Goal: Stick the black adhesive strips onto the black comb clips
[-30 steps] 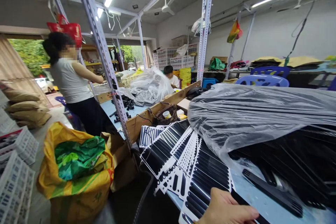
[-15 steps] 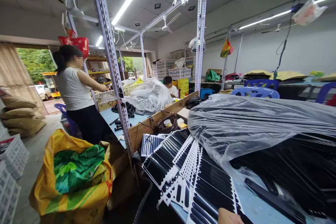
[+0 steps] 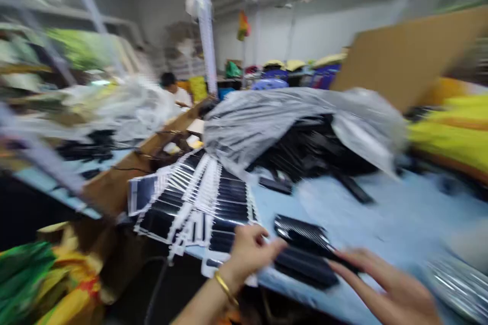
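The right hand [image 3: 389,284] pinches the narrow end of a ribbed black piece [image 3: 301,231] at the near edge of the desk [image 3: 412,213], seemingly to steady it; the left hand [image 3: 247,254] half-curls beside it, grip unclear; black-strip sheets [image 3: 229,198] fan out nearby, presumably for easy reach.

The comb-like piece [image 3: 301,230] is black with fine pale stripes, and the flat piece [image 3: 305,267] beside it plain black. The sheets [image 3: 231,198] show black bars on white. The bangle [image 3: 225,289] is gold, the tabletop [image 3: 396,228] pale blue, the cardboard [image 3: 396,56] tan, the heaped fabric [image 3: 453,132] (brightest thing at the right) yellow.
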The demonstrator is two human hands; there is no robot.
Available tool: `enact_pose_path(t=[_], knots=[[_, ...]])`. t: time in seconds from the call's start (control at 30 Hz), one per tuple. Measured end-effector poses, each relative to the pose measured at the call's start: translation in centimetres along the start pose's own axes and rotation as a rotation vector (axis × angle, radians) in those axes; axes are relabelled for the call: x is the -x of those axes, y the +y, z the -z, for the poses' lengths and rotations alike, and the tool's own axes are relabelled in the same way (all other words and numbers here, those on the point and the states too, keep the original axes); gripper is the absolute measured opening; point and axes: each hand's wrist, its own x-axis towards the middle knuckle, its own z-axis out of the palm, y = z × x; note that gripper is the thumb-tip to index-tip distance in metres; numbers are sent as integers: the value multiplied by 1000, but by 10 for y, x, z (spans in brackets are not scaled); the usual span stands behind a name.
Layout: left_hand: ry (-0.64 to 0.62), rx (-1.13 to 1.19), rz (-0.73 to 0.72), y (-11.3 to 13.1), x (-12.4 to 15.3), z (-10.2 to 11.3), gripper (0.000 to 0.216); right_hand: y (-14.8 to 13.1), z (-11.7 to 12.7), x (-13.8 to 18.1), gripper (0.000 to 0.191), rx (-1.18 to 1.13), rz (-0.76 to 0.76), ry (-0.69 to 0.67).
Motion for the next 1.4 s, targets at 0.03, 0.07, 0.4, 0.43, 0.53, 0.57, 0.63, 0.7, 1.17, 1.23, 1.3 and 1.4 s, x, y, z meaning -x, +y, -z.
enact_pose_path(t=[0.03, 0.07, 0.4, 0.43, 0.53, 0.57, 0.63, 0.7, 1.17, 1.23, 1.3, 1.4], knots=[[-27, 39, -33, -5, -5, 3, 26, 3, 10, 2, 36, -33, -62, -46], [-33, 78, -62, -12, -11, 5, 27, 7, 19, 3, 33, -59, -142, -65], [-102, -55, -268, -41, -28, -7, 25, 37, 6, 37, 30, -354, -677, -64], [-103, -77, -289, -41, -26, -10, 24, 39, 0, 38, 28, -366, -674, -81], [-131, -117, -326, -44, -22, -18, 26, 40, -15, 41, 19, -350, -624, -138], [-142, -131, -338, -45, -20, -19, 27, 39, -18, 42, 16, -335, -608, -157], [-164, -165, -365, -46, -18, -20, 26, 36, -20, 44, 13, -295, -576, -198], [-188, -187, -372, -46, -18, -19, 25, 33, -18, 45, 13, -243, -520, -244], [-238, -407, -235, -36, -65, -32, 2, 59, -33, 14, 13, -28, -249, -257], [-226, -400, -235, -35, -68, -30, 3, 59, -38, 11, 13, -9, -240, -259], [-225, -392, -235, -35, -69, -26, 4, 57, -39, 8, 13, -5, -228, -275], [-264, -367, -237, -37, -68, -20, 4, 53, -35, 7, 12, -12, -209, -345]])
